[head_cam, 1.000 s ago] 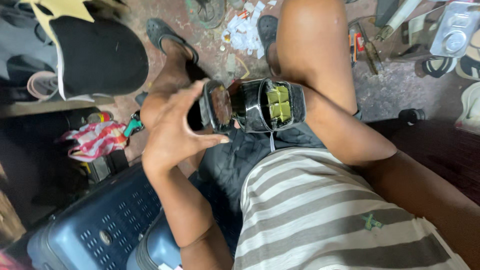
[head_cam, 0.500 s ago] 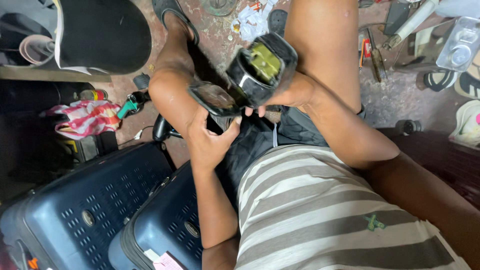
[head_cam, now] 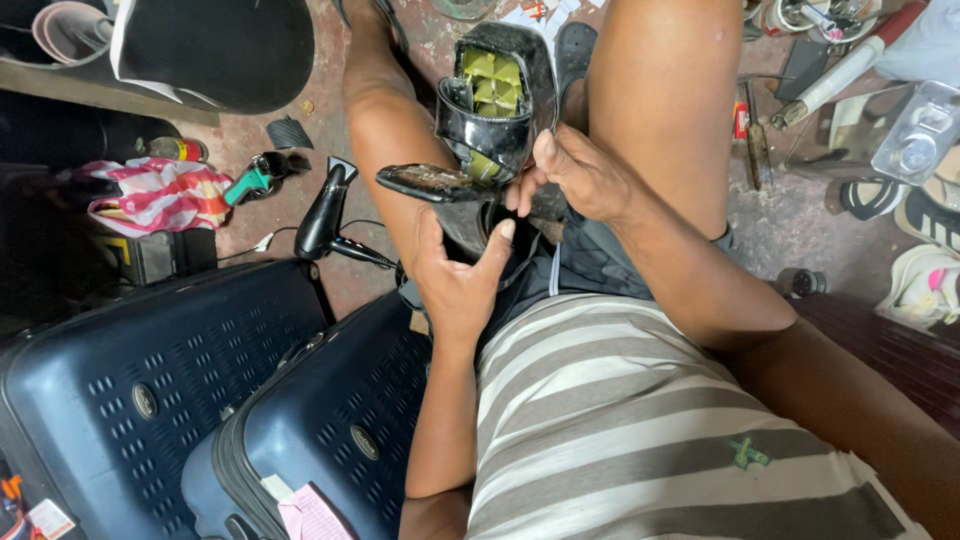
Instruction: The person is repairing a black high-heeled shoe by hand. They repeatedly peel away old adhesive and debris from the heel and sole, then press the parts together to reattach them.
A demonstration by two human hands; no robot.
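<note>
While 2 hands work a black shoe over the lap, its loose sole could slip or tear.

Nearest the camera sits the striped shirt (head_cam: 640,420), with 2 dark blue suitcases (head_cam: 180,390) just beside the person's left. Above the lap, the left hand (head_cam: 455,280) cups the shoe (head_cam: 490,110) from below, fingers curled closed around its dark body, thumb up against it. The right hand (head_cam: 580,180) pinches the shoe's edge, fingers narrow and tight. A black sole flap (head_cam: 430,182) juts out sideways, so a hard pull may rip it further; the glossy surface may also slide from the grip. Farther off, a black hair dryer (head_cam: 325,215) lies on the floor, near a striped cloth (head_cam: 155,195).
</note>
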